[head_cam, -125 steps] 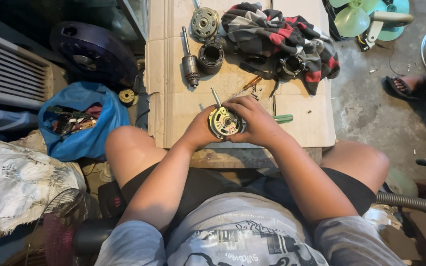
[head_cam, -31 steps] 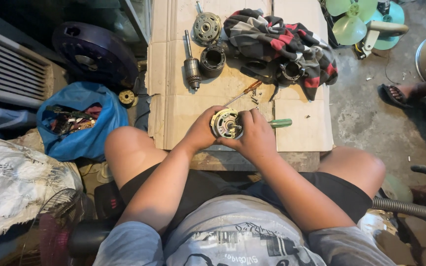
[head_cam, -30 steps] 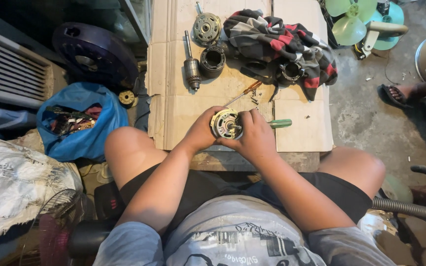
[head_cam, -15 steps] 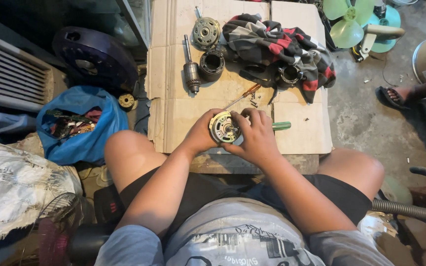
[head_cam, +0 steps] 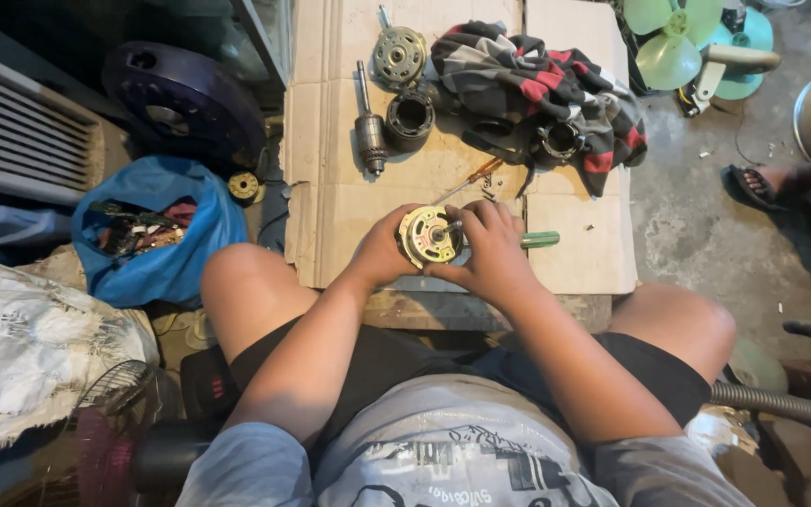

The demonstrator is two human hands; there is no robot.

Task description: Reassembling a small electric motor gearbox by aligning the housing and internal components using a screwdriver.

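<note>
Both my hands hold a round fan motor [head_cam: 429, 236] with copper windings and a short shaft over the near edge of a cardboard sheet [head_cam: 330, 141]. My left hand [head_cam: 382, 249] cups its left side. My right hand [head_cam: 488, 249] wraps its right side, fingers curled over the top by the shaft. A green-handled tool [head_cam: 539, 240] lies just right of my right hand, and an orange-handled screwdriver [head_cam: 469, 180] lies on the cardboard just beyond the motor.
On the cardboard farther away lie a rotor with shaft [head_cam: 369, 127], a dark ring [head_cam: 410, 117], a round motor cover [head_cam: 399, 54] and a striped cloth [head_cam: 542, 84]. A blue bag [head_cam: 157, 239] sits left. Green fan blades [head_cam: 673, 42] and another person's sandalled foot [head_cam: 757, 183] are right.
The motor was turned in my hands and its long shaft no longer sticks up to the left. My right hand has shifted over the top near the shaft.
</note>
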